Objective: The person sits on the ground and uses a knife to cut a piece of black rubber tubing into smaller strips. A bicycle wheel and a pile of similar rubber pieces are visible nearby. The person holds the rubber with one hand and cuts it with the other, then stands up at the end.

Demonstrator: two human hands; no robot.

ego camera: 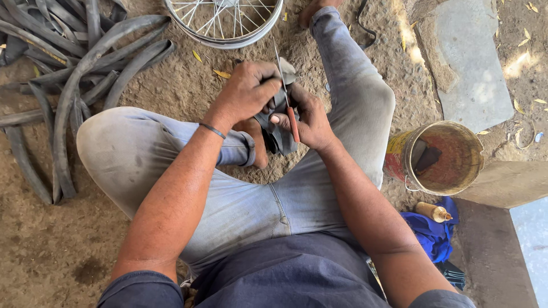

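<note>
Close by: both hands' grip clamped on rubber tube [278,122]; wheel rim [224,23] ahead, bucket [438,158] right, tubes [68,74] left.

Bare, sandy ground [171,91] strewn with dry yellow leaves [221,73] lies in hard daylight, with sun patches at the upper right. A heap of black rubber inner tubes [68,63] sprawls at left beside a spoked wheel rim [225,23]. At right, a flat stone slab [471,63], a rusty bucket [436,157] and a blue cloth [431,234].
</note>
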